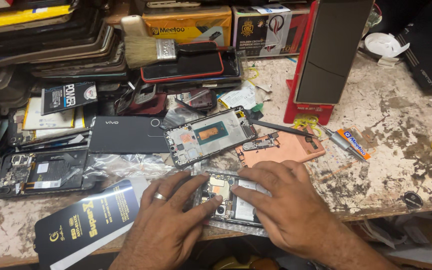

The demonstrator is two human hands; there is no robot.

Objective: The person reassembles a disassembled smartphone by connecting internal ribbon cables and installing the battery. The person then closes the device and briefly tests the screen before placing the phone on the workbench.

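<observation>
While uncovered, phone [231, 197] internals bare

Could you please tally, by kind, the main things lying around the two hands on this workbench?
Hands: 2, left hand and right hand, both on the opened phone
Opened phones and frames: 3, with bare frame and dark opened phone
Paintbrush: 1
Copper sheet: 1
Total: 7

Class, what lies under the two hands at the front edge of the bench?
An opened phone with circuit board and pale battery exposed lies under the left hand and right hand; its edges are covered.
</observation>
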